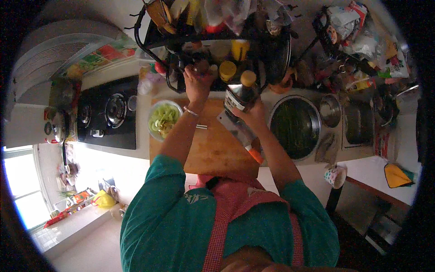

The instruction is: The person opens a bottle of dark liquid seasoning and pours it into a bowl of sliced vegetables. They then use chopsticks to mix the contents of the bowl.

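My right hand (251, 114) is closed around a dark sauce bottle (242, 95) with a pale label and a tan cap, above the back right of a wooden cutting board (217, 149). My left hand (197, 81) reaches into the lower level of a black rack; its fingers are among dark containers, and whether they grip one is unclear. Near it stands a jar with a yellow lid (227, 70). A cleaver (236, 127) with an orange handle end lies diagonally across the board's right side, under my right forearm. On the board's left corner sits a bowl of sliced green vegetable (165, 119).
A black gas hob (108, 115) lies to the left. Right of the board are a large round metal basin (295, 127) holding long greens, a small metal bowl (330, 110) and a rectangular metal tray (358, 119). The black rack's frame (137, 32) rises at the back, loaded with utensils and bags.
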`<state>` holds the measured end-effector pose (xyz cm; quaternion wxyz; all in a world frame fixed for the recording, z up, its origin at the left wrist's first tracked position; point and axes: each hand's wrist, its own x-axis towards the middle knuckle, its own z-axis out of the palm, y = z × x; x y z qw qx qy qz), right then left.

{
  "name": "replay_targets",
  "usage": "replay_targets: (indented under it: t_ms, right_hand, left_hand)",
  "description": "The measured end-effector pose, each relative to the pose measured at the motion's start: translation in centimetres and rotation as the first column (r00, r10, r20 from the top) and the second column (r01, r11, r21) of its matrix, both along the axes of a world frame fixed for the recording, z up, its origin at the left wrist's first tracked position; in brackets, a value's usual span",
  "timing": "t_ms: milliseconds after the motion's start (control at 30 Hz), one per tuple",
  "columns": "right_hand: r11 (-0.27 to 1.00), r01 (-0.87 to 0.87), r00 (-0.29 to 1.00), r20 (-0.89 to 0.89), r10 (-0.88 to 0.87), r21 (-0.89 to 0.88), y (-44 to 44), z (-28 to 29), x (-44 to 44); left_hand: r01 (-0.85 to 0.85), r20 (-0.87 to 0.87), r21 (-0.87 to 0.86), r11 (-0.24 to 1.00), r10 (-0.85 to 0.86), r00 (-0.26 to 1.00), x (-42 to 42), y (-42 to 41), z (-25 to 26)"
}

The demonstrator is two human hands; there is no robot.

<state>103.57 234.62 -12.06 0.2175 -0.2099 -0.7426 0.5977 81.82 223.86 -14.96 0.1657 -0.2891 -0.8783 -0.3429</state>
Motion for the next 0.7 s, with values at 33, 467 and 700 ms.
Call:
replay_targets:
  t_ms: [33, 467, 700]
  right_hand:
    - [0.999, 0.003, 1.000, -0.002, -0.003, 0.039, -0.2, 0.8, -0.9]
    - [0.974, 0.019, 0.995, -0.099, 0.004, 0.225, -0.7, -1.8, -10.2]
    - [0.997, -0.002, 0.999, -0.049, 0.006, 0.083, -0.3, -3.9, -12.3]
  left_hand:
    - [-0.028, 0.090, 0.074, 0.997, 0.022, 0.996, 0.8, 0.4, 1.9]
    - [0.024, 0.116, 0.109, 0.994, -0.037, 0.993, -0.8, -2.9, 1.4]
    - [0.001, 0.318, 0.247, 0.969, -0.082, 0.945, -0.3, -3.7, 3.6]
